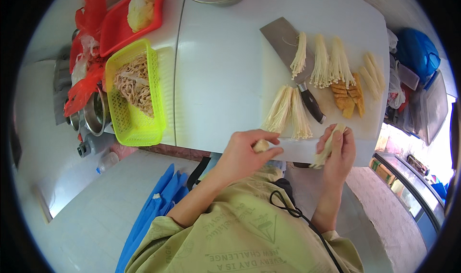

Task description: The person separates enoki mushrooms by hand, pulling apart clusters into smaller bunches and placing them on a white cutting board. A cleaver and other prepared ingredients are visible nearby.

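Note:
My left hand (245, 147) is curled around a pale lump (261, 146), perhaps a piece of enoki mushroom; most of it is hidden by the fingers. In my right hand (338, 154) is a small bunch of enoki mushrooms (325, 150), its tips hanging toward me over the table edge. Beyond the hands, several enoki bundles (284, 107) lie on a whitish cutting board (277, 75). A cleaver (282, 39) rests there too, dark handle toward me, with one bundle (299, 55) lying on its blade. Scored golden-brown pieces (347, 96), apparently fried tofu, sit at the right beside pale sticks (372, 75).
A yellow plastic basket (158, 93) at left holds brownish strips. Behind it are a red basket (108, 39) with a cabbage piece (140, 12) and red plastic bags (86, 82). A metal bowl (220, 1) stands at the far edge. Bags and containers (414, 71) crowd the right.

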The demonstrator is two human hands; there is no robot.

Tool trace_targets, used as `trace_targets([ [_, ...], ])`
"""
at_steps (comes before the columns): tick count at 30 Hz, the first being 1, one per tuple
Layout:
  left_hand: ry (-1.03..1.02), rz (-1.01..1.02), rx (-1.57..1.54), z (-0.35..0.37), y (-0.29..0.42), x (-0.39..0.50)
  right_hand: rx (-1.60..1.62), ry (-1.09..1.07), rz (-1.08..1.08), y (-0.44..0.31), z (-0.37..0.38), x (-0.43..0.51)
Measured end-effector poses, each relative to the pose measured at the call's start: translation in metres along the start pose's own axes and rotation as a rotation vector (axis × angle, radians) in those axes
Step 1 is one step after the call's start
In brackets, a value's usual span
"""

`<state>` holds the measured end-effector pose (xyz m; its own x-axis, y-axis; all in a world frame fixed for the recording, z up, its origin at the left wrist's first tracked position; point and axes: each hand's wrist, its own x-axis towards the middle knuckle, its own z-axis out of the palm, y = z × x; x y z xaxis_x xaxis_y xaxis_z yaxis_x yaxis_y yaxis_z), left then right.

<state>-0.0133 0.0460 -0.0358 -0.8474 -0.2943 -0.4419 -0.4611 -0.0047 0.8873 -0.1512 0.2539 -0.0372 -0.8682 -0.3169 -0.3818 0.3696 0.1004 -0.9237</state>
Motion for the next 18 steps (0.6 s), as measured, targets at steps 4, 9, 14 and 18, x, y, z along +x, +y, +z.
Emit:
trace_targets([
  [4,0.172,-0.111,-0.022,0.000,-0.011,0.016,-0.491,0.103,0.043,0.011,-0.035,0.029],
  [9,0.349,-0.009,0.357,0.017,-0.009,0.054,-0.767,-0.002,-0.223,0.027,-0.036,0.038],
  [14,0.315,-0.086,0.644,0.037,-0.007,0.083,-0.719,0.142,-0.199,0.026,-0.029,0.042],
  [18,0.274,-0.163,0.675,0.043,-0.012,0.091,-0.935,0.135,-0.320,0.029,-0.029,0.051],
])
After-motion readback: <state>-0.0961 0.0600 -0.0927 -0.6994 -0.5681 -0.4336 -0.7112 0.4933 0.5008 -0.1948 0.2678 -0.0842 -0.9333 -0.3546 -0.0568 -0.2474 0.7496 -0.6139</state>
